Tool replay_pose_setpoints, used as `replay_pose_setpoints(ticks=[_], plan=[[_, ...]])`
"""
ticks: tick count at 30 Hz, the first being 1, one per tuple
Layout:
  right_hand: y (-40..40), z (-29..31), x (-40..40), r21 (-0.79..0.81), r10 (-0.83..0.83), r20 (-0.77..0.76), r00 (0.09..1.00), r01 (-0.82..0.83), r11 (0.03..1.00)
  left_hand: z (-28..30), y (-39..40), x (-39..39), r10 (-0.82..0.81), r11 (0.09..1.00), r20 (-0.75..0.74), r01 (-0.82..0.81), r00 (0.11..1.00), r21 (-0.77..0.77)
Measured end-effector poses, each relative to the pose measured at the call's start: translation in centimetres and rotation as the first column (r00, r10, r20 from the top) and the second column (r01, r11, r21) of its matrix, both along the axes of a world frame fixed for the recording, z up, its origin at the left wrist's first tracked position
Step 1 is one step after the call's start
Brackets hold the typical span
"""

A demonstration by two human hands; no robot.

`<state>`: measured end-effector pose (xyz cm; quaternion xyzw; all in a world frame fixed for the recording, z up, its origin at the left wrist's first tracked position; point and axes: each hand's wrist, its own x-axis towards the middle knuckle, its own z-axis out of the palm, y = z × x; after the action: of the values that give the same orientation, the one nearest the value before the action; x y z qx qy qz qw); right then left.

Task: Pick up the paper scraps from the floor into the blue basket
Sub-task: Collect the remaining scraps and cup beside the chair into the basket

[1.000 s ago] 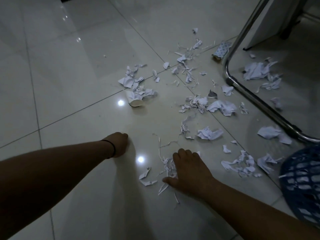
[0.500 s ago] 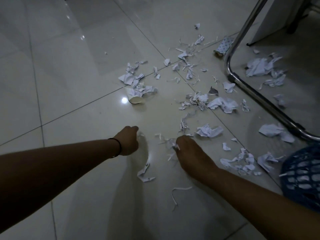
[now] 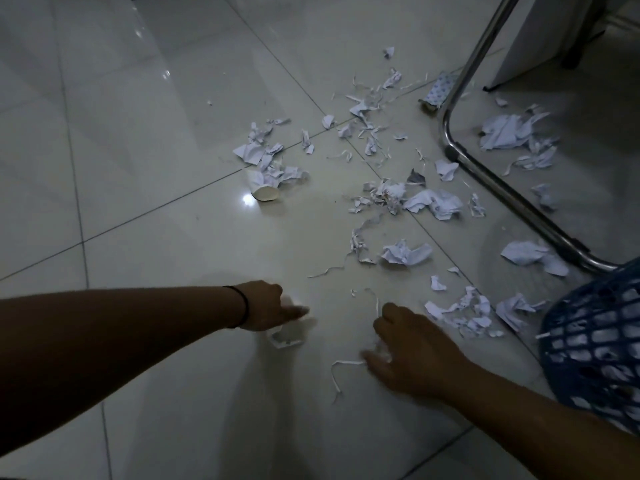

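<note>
White paper scraps [image 3: 405, 252] lie scattered over the glossy tiled floor, mostly ahead and to the right. The blue basket [image 3: 595, 344] stands at the right edge with scraps inside. My left hand [image 3: 270, 306] is low over the floor, closed around white paper, with a crumpled scrap [image 3: 287, 336] at its fingertips. My right hand [image 3: 412, 351] is pressed down near the basket, its fingers curled over a small bunch of scraps [image 3: 381, 348]. A thin paper strip [image 3: 341, 365] lies against its thumb.
A chrome chair frame [image 3: 502, 181] runs diagonally at the right, with scraps beyond it. A tipped paper cup [image 3: 265, 194] lies in the left pile, and a patterned roll [image 3: 434, 95] sits by the chair leg. A white panel [image 3: 533, 32] stands at the far right.
My right hand pulled back toward me from the scraps ahead, with paper in its fingers. My left hand slid right onto the crumpled scrap. The view shifted slightly.
</note>
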<state>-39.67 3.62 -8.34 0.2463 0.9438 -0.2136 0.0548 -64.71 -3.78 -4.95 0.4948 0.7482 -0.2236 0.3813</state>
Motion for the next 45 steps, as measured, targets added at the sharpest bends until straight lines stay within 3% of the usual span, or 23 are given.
replay_pose_setpoints(ticks=[3,6,8,10,13,15,17,20,26,29,31,34,38,41,45], plan=[[-2.5,-1.0,-0.7,0.009,0.045,0.144,0.988,-0.047,0.999,-1.0,-1.1,1.3,-0.206,0.974,0.009,0.206,0.978,-0.095],[-4.6,-1.7,-1.5,-0.003,-0.011,0.220,0.975,0.012,1.000,-1.5,-1.3,2.0,-0.286,0.947,-0.041,0.276,0.957,-0.166],[-5.7,-2.0,-1.6,0.012,0.033,0.220,0.975,-0.036,0.999,-1.4,-0.7,1.9,-0.245,0.964,-0.062,0.236,0.968,-0.123],[-6.0,-1.9,-1.4,0.094,0.106,0.219,0.970,-0.129,0.987,-1.0,0.4,1.4,-0.120,0.992,-0.053,0.122,0.991,0.021],[-4.9,-1.3,-1.3,0.106,0.091,0.137,0.986,-0.106,0.989,-0.1,2.3,0.8,0.027,0.976,0.012,-0.029,1.000,0.215],[-3.5,-0.3,-1.2,-0.045,0.007,0.100,0.995,-0.002,0.999,0.5,3.9,0.7,0.068,0.954,0.017,-0.070,0.998,0.293],[-1.7,0.8,-1.0,-0.161,-0.159,0.033,0.987,0.163,0.974,1.2,6.1,0.7,0.019,0.931,-0.040,-0.003,0.999,0.364],[0.9,2.0,0.1,-0.234,-0.401,-0.054,0.915,0.378,0.895,2.8,9.9,1.7,-0.052,0.898,-0.083,0.083,0.995,0.432],[3.6,1.6,4.6,0.097,-0.612,-0.194,0.767,0.636,0.766,2.8,15.1,6.4,-0.010,0.855,-0.068,0.043,0.998,0.517],[3.7,1.1,5.6,0.285,-0.592,-0.116,0.798,0.598,0.749,0.8,15.0,9.0,0.048,0.780,0.025,-0.053,0.999,0.623],[3.9,0.9,5.6,0.255,-0.633,-0.050,0.773,0.623,0.740,-0.2,14.8,9.6,0.079,0.744,0.042,-0.087,0.996,0.663],[4.2,0.2,6.1,0.271,-0.667,-0.046,0.744,0.652,0.708,-0.8,14.8,9.2,0.208,0.802,0.011,-0.177,0.978,0.570],[4.5,-1.3,6.6,0.251,-0.632,0.067,0.772,0.600,0.760,-1.8,13.3,9.4,0.288,0.883,-0.064,-0.239,0.955,0.404],[4.7,-2.2,6.5,0.227,-0.579,0.162,0.799,0.541,0.810,-3.0,12.7,10.0,0.340,0.885,-0.010,-0.317,0.940,0.340],[4.9,-2.0,6.3,0.147,-0.448,0.176,0.876,0.427,0.892,-3.7,12.8,10.3,0.259,0.895,0.046,-0.258,0.965,0.363]])
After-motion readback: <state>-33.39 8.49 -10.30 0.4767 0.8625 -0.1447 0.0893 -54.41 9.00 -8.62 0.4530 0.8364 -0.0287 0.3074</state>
